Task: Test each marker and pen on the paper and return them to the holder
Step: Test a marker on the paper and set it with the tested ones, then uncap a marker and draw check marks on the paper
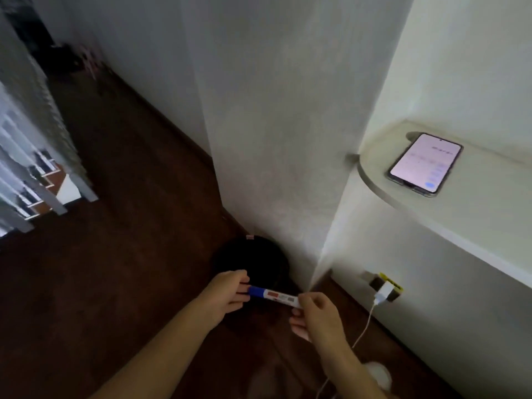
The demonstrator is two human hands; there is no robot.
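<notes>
A white marker (280,298) with a blue cap and a red label is held level between both hands, low in the head view. My left hand (227,292) pinches the blue cap end. My right hand (315,315) grips the white barrel end. Below the marker sits a dark round object (253,260) on the brown floor; I cannot tell what it is. No paper or holder shows.
A lit phone (425,164) lies on a rounded white shelf (374,180) at the right. A white charger (384,293) sits in a wall socket, its cable (362,329) trailing down. A white wall corner (273,168) stands ahead. A railing (34,174) is at the left.
</notes>
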